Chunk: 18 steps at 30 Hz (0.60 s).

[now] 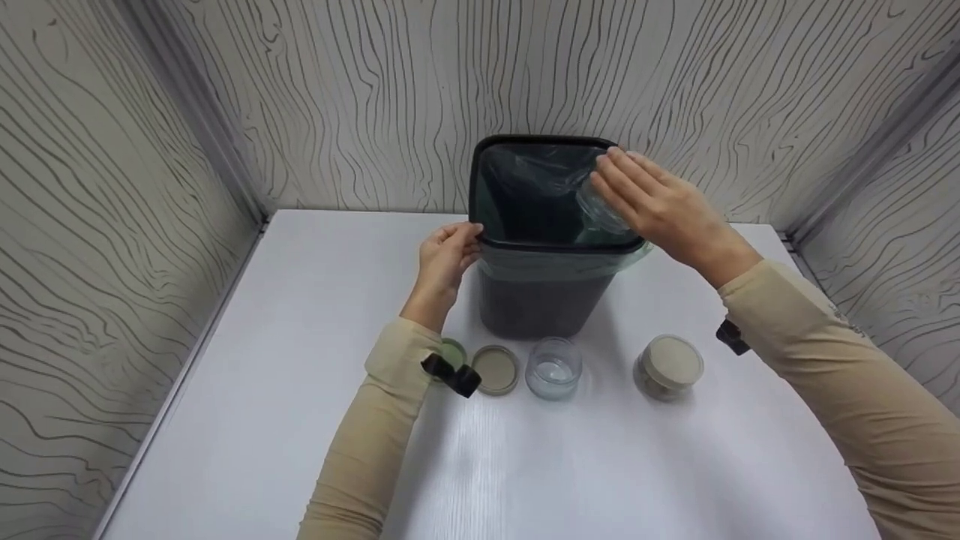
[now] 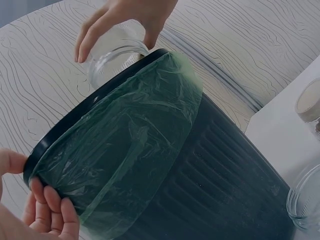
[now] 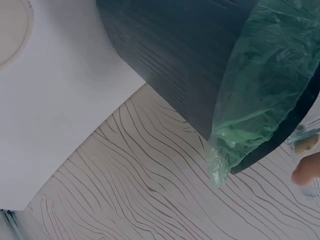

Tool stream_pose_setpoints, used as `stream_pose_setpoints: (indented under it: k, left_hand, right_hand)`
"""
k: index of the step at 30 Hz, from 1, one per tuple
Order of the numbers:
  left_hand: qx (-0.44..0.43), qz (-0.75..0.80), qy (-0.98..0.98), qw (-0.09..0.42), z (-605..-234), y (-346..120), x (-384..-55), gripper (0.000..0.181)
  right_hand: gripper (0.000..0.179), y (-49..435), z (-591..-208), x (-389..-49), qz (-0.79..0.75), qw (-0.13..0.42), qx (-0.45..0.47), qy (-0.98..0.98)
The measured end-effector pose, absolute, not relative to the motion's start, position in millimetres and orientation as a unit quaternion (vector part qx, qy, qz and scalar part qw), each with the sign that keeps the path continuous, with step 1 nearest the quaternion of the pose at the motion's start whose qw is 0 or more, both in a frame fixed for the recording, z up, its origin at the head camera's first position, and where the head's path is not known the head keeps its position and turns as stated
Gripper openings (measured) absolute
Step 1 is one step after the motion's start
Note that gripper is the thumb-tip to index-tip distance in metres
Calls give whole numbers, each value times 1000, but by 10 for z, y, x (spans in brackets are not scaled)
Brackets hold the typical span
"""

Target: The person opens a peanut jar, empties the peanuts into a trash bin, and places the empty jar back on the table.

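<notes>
The dark bin (image 1: 544, 307) stands between the person's two hands, just right of the left hand (image 1: 442, 262), which pinches its near left corner, thumb on the rim and fingers against the green liner (image 2: 140, 145). The right hand (image 1: 667, 214) is much the nearer to the glass jar (image 1: 596, 210): it grips it just left of its palm, over the bin's right side, the jar's axis seemingly tilted toward the opening. Closer to the body than both hands lie a lidded jar (image 1: 671, 364), an open jar (image 1: 553, 367) and, by the left wrist, a beige lid (image 1: 495, 370) and a partly hidden green lid (image 1: 453, 351).
</notes>
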<state>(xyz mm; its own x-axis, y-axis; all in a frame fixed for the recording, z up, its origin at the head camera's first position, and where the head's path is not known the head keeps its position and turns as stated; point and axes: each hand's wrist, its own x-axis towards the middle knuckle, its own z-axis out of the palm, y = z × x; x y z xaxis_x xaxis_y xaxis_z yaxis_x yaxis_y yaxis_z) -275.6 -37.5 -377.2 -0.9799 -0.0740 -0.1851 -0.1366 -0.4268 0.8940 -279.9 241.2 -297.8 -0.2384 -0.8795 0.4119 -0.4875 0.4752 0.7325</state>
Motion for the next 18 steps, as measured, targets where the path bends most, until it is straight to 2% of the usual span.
stream_pose_setpoints:
  k: [18]
  left_hand:
    - [-102,847,522,13,-3774,-370,-2763,4]
  right_hand:
    - [47,2438,-3032,-2808,-226,410,461,-754]
